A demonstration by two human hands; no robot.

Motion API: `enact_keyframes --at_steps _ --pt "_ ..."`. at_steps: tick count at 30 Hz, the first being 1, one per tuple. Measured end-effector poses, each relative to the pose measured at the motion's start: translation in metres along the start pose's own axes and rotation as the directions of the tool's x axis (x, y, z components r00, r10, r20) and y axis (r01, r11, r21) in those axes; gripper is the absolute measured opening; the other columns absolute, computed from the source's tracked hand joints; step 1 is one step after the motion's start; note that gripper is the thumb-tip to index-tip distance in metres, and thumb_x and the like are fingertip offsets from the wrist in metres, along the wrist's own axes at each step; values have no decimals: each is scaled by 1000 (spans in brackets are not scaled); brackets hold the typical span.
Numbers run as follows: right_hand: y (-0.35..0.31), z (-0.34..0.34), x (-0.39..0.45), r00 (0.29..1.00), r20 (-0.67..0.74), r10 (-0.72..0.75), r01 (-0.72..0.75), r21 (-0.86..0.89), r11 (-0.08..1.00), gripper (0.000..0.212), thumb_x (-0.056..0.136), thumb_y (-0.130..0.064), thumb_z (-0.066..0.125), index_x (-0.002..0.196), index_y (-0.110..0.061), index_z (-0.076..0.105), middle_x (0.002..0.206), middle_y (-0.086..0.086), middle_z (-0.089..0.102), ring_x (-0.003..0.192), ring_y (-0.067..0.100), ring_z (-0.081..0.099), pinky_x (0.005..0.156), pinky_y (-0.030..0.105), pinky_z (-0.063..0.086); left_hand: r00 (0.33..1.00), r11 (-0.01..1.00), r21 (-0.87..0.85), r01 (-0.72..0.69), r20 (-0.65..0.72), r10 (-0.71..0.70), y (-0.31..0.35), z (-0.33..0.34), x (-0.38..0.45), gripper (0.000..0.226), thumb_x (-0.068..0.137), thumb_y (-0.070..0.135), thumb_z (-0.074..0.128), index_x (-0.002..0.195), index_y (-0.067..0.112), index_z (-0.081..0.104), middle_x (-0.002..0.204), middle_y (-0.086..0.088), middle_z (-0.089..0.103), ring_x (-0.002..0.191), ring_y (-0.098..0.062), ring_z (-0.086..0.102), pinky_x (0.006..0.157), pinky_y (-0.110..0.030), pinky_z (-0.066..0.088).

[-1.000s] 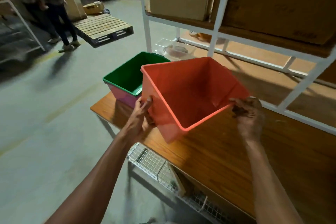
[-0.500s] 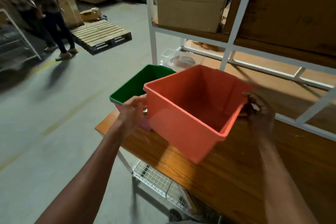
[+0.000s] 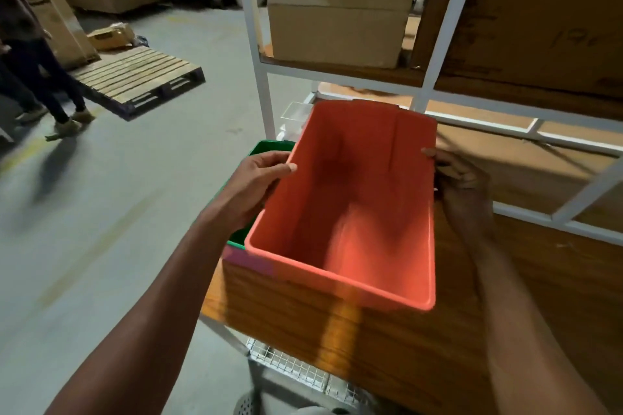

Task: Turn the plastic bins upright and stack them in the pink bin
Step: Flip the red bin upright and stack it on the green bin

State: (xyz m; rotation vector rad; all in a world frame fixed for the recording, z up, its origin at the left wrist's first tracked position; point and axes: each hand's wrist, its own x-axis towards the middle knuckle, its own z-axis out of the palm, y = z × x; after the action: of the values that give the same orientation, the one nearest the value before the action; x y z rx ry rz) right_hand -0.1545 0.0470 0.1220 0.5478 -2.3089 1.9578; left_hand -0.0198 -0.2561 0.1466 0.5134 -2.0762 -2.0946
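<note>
I hold an orange plastic bin (image 3: 354, 212) upright, its opening facing me, above the left end of the wooden table (image 3: 421, 347). My left hand (image 3: 256, 182) grips its left rim and my right hand (image 3: 462, 185) grips its right rim. Under and behind its left side, a green bin (image 3: 266, 148) sits nested inside the pink bin (image 3: 249, 261). Only a strip of green rim and a corner of pink wall show; the orange bin hides the remainder.
A white metal shelf frame (image 3: 259, 77) with cardboard boxes (image 3: 337, 3) stands right behind the table. A wire basket (image 3: 303, 371) hangs under the table edge. On the concrete floor to the left lie a wooden pallet (image 3: 135, 77) and a person's legs (image 3: 50, 84).
The orange bin turned from tilted on its side to upright and moved left over the green and pink bins. Both hands kept their grip on its rims.
</note>
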Motion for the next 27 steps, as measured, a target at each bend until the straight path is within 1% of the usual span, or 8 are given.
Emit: enact_keyframes --at_steps 4,7,11,15,19,22,25,27 --pt "-18 40 -2 988 -69 142 -132 125 983 36 105 -17 57 137 -31 68 124 -6 75 104 8 74 82 30 61 999 999 -30 -14 49 15 -1 -40 24 28 104 19 63 129 10 72 114 -17 79 90 -29 77 74 -36 63" --pt "-30 78 -7 949 -77 305 -275 268 923 21 102 -28 61 113 -22 78 112 0 79 104 18 73 94 44 55 998 999 -35 -18 58 20 0 -73 38 28 104 20 62 129 10 72 114 -16 79 94 -30 78 79 -38 65" --pt "-42 126 -10 897 -47 439 -392 370 842 18 102 -26 62 98 -20 79 86 -6 78 82 9 70 89 35 49 999 1000 -28 -15 42 16 2 -109 55 29 105 20 61 129 8 72 108 -12 81 90 -24 77 78 -35 65" --pt "-49 162 -7 890 -106 444 -390 330 860 21 99 -16 66 117 -16 77 91 -7 79 76 3 72 76 25 53 999 1000 -6 -26 44 27 4 -139 70 26 105 26 63 122 14 77 110 -11 82 94 -26 77 91 -45 63" --pt "-49 187 1 879 -124 461 -401 335 853 31 96 -11 69 127 -11 75 94 -1 80 84 13 72 89 36 55 1000 1000 1 -14 18 14 5 -162 79 21 105 30 62 107 22 81 101 -7 83 89 -27 78 86 -45 65" --pt "-44 199 6 856 -143 496 -428 340 837 21 98 -13 68 114 -14 79 96 -1 81 97 18 71 104 44 52 1000 1000 13 9 17 -10 0 -171 83 27 107 33 59 114 19 81 102 -5 83 93 -27 79 84 -44 66" --pt "-39 207 7 846 -153 511 -448 317 836 20 100 -12 62 104 -18 81 90 -5 81 99 18 69 102 41 50 1000 999 37 28 2 -29 -8 -178 86 33 109 32 55 125 16 78 108 -3 82 100 -26 78 87 -43 65" --pt "-34 211 6 844 -157 513 -454 300 839 23 100 -11 61 109 -18 80 91 -5 82 102 18 69 98 40 50 1000 999 35 30 7 -30 -12 -181 89 32 109 31 54 125 16 77 107 -1 82 98 -23 78 86 -41 65"
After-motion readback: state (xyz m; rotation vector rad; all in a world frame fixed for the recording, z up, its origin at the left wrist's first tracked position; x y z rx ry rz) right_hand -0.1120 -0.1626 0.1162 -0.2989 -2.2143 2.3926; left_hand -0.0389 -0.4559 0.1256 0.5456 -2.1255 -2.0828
